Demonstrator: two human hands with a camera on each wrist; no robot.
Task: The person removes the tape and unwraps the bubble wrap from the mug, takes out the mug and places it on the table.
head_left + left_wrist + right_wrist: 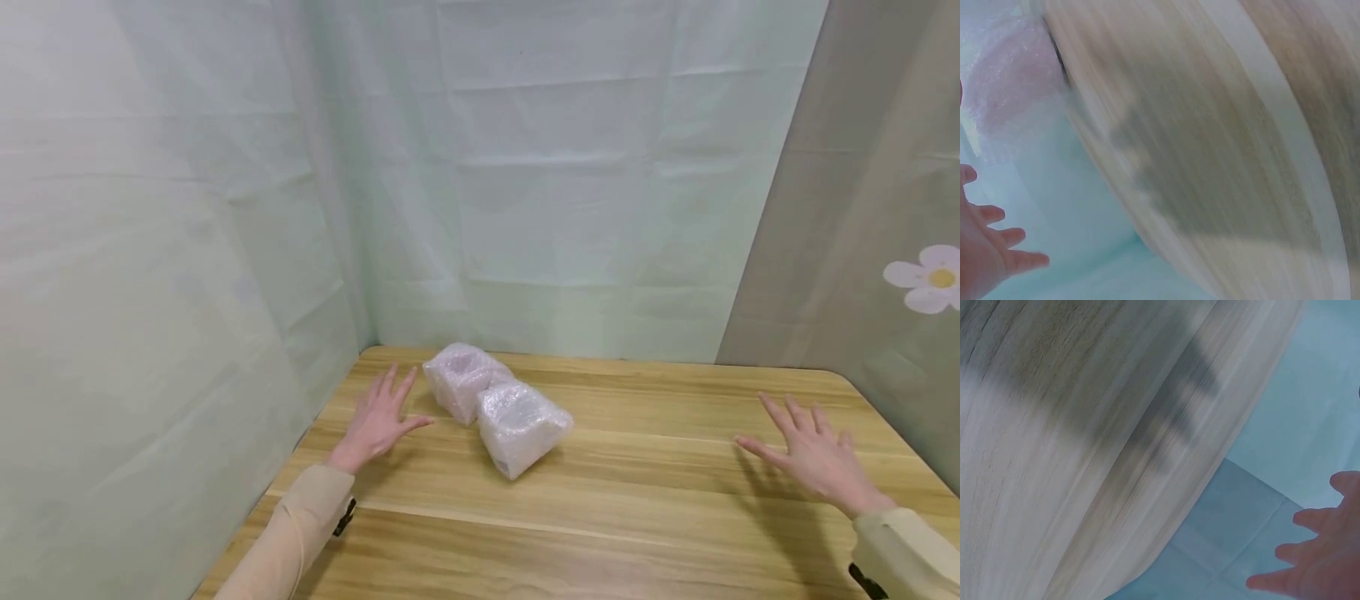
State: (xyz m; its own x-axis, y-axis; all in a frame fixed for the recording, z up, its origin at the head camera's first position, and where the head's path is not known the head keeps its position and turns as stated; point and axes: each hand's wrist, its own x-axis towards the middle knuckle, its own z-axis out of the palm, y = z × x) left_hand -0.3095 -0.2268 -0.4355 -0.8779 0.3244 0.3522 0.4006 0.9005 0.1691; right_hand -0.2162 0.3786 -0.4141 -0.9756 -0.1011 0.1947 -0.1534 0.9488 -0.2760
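Note:
Two bubble-wrapped bundles sit against each other left of the middle of the wooden table. The farther one [459, 377] has a pinkish tint, and the nearer one [519, 423] looks whitish; the wrap hides what is inside. My left hand [377, 423] is spread just left of the bundles, its thumb pointing toward them and nothing in its grasp. In the left wrist view the pinkish bundle [1016, 78] shows beyond the fingers. Far to the right, my right hand [813, 454] is held over the table with fingers spread, holding nothing, its shadow below.
The wooden table [637, 517] has rounded far corners. Pale green cloth [562, 208] hangs behind it and along the left side. A greyish cloth [825, 250] with a white flower print [933, 279] closes off the right.

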